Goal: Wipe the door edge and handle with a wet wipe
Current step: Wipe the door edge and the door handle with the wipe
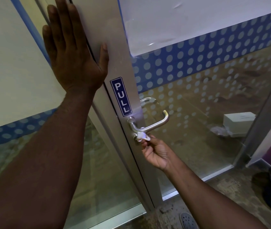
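L hand (75, 52) flat, R hand (156, 152) pinching wipe (142, 136)

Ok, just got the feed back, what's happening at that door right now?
A person is cleaning the door. The right hand pinches a small wet wipe against the lock just under the metal handle. The left hand lies flat and open on the door frame above the PULL sticker, apparently steadying it.
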`<state>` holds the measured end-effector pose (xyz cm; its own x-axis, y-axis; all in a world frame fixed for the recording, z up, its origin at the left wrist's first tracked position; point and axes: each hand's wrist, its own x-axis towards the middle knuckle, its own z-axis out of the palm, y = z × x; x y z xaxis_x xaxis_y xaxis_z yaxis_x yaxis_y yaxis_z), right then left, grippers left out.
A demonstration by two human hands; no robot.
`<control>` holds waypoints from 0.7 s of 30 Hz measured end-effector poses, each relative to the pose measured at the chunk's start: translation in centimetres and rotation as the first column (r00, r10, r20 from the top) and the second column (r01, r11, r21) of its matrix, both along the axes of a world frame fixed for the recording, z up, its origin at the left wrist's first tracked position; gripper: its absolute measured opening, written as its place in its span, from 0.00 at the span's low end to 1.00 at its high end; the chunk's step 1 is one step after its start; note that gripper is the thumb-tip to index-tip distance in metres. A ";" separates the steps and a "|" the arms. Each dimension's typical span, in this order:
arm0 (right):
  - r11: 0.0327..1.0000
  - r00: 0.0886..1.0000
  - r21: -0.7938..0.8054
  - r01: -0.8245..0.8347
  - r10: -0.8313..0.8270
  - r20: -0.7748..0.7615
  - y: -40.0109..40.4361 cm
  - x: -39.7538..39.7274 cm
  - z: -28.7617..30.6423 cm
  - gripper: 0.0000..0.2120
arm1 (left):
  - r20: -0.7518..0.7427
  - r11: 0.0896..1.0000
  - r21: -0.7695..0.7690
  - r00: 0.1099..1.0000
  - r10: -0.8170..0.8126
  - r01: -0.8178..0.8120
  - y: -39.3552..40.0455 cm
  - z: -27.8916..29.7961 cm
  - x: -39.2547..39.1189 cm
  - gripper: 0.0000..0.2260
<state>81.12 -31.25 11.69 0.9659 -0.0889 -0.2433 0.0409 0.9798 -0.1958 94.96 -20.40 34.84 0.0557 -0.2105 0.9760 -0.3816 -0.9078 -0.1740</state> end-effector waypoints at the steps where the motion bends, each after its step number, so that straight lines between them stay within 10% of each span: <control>1: 0.999 1.000 0.045 0.012 -0.012 0.016 -0.7 -0.3 -0.1 0.22 | -0.002 1.000 0.003 1.000 -0.002 0.002 0.0 -0.1 0.0 0.36; 16: 0.999 0.991 0.027 -0.019 0.015 0.131 -4.4 -1.6 0.9 0.32 | -0.037 1.000 0.002 0.999 0.026 -0.026 0.1 0.0 0.0 0.37; 21: 0.998 0.998 -0.009 0.055 -0.055 0.039 -6.6 -2.1 1.3 0.15 | -0.041 1.000 0.014 0.999 0.014 -0.013 -0.1 -0.1 0.0 0.37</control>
<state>79.02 -37.87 13.01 0.9681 -0.1446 -0.2046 0.1025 0.9738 -0.2031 94.97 -20.51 34.78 0.0984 -0.2229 0.9699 -0.3762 -0.9106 -0.1711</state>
